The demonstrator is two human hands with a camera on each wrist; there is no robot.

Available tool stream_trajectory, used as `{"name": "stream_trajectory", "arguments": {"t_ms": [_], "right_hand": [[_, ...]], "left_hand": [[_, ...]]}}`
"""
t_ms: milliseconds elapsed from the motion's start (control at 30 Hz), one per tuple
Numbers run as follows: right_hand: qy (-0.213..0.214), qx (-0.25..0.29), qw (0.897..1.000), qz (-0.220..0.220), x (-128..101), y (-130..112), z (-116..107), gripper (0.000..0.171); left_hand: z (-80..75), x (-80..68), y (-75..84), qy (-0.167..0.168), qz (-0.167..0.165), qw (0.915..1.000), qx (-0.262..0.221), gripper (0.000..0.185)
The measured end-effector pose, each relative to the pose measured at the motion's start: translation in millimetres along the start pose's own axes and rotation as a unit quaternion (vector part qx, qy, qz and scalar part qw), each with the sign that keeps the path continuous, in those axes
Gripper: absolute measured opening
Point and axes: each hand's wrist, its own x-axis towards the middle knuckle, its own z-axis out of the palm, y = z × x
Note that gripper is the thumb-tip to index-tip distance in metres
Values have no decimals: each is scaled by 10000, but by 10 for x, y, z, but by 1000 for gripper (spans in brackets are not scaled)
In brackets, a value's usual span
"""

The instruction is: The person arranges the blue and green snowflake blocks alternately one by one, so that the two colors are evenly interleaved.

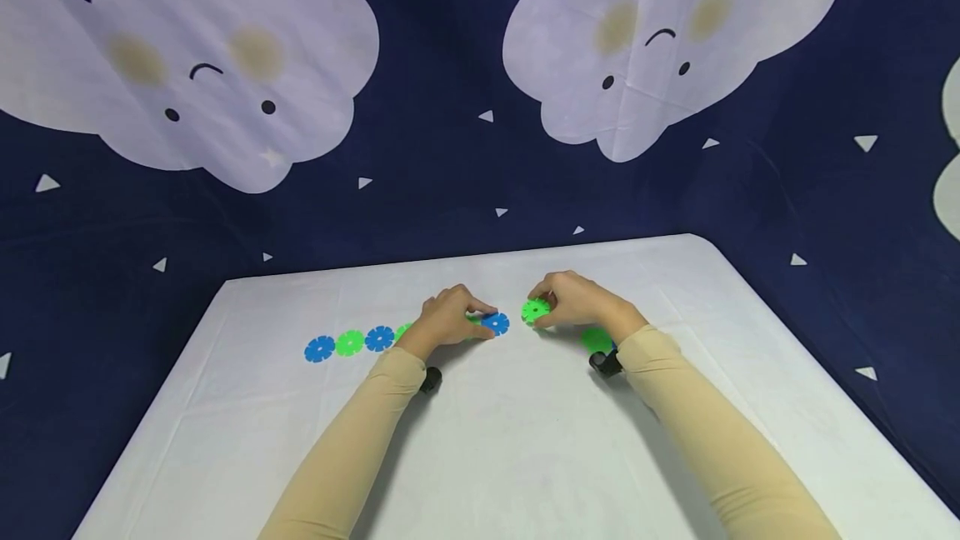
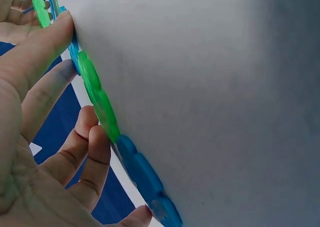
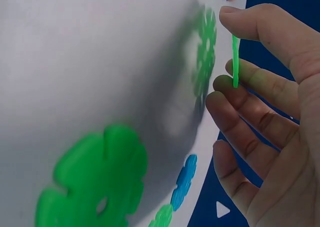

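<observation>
A row of joined blue and green snowflake discs [image 1: 349, 343] lies flat on the white table [image 1: 510, 457]. My left hand [image 1: 480, 317] covers its right end, fingers curled, pinching the last blue disc [image 1: 496, 323]. In the left wrist view the row of discs [image 2: 95, 94] runs edge-on past my fingertips [image 2: 65, 29]. My right hand [image 1: 543, 312] pinches a loose green disc [image 1: 534, 311] between thumb and fingers, a short gap right of the blue disc. The right wrist view shows this green disc [image 3: 235, 62] edge-on, lifted slightly above the table.
One more green disc [image 1: 596, 340] lies on the table under my right wrist, large in the right wrist view [image 3: 95, 179]. A dark blue cloth with white clouds [image 1: 660, 32] hangs behind and round the table. Black wrist cameras [image 1: 606, 362] sit on both forearms.
</observation>
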Motion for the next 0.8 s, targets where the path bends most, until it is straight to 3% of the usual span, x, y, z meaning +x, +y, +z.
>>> {"name": "stream_trajectory", "arguments": {"t_ms": [800], "right_hand": [[29,-328,9995,14,71,-177,129,50]], "left_hand": [[2,11,2,-64,-54,10000,19,41]]}}
